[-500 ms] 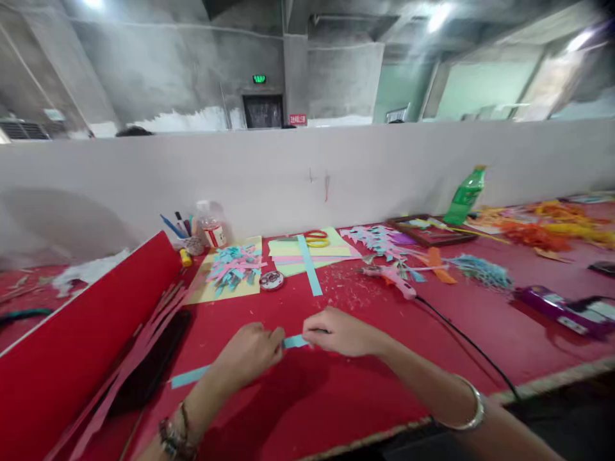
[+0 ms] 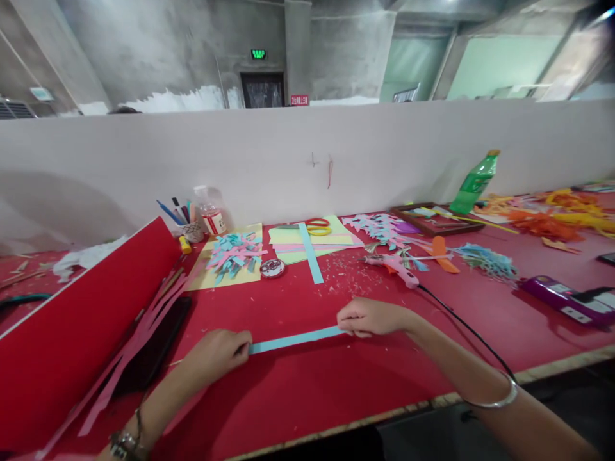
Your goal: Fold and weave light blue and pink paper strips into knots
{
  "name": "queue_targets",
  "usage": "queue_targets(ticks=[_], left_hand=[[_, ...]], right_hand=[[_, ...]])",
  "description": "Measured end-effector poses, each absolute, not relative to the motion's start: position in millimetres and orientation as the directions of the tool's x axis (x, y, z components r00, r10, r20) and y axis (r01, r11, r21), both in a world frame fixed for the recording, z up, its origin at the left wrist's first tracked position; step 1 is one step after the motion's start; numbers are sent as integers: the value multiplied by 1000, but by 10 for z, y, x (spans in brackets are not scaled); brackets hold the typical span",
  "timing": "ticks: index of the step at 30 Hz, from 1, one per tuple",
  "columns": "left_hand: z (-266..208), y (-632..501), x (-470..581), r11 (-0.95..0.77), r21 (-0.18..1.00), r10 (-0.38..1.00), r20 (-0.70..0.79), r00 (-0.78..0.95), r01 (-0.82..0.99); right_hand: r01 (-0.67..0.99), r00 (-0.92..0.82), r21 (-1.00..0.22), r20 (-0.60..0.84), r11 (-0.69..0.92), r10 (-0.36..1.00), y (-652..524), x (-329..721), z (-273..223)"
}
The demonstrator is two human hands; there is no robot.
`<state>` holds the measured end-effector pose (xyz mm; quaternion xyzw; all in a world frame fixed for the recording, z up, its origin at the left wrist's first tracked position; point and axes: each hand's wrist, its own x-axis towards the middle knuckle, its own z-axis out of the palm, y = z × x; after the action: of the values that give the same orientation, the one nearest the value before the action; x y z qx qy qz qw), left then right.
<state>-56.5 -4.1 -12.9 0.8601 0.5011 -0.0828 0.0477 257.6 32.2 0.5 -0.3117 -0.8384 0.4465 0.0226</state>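
Note:
A narrow light-blue paper strip stretches between my two hands, low over the red tabletop. My left hand is closed on its left end, and my right hand pinches the right end. The fingers hide both ends of the strip. Farther back, a second blue paper strip lies partly across a stack of coloured paper sheets. Scissors with red and yellow handles rest on that stack. Left of them, cut pink and blue paper pieces are heaped on a yellow sheet.
A pink glue gun with a black cord lies to the right, near a purple power strip. A green bottle stands by a brown tray. Pink strips lean beside a red board. A white partition closes the back.
My hands have moved apart, the left one leftward and the right one rightward. The blue strip now spans the wider gap between them, and its loose left end no longer shows past my left wrist.

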Motion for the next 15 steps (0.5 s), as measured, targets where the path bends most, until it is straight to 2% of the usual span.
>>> queue_targets(ticks=[6, 11, 13, 15], left_hand=[[-234, -13, -695, -472, -136, 872, -215, 439, 871], [-137, -75, -718, -493, -180, 859, -257, 443, 851], [-82, -117, -678, -498, -205, 863, -218, 457, 843], [-69, -175, -605, -456, -248, 889, -86, 450, 854]], right_hand=[[620, -741, -658, -313, 427, 594, 328, 2760, -75], [696, -689, -465, -218, 547, 692, 273, 2788, -121], [735, -646, -409, -180, 541, 741, 266, 2785, -141], [772, -603, -359, -154, 525, 782, 270, 2788, -144]])
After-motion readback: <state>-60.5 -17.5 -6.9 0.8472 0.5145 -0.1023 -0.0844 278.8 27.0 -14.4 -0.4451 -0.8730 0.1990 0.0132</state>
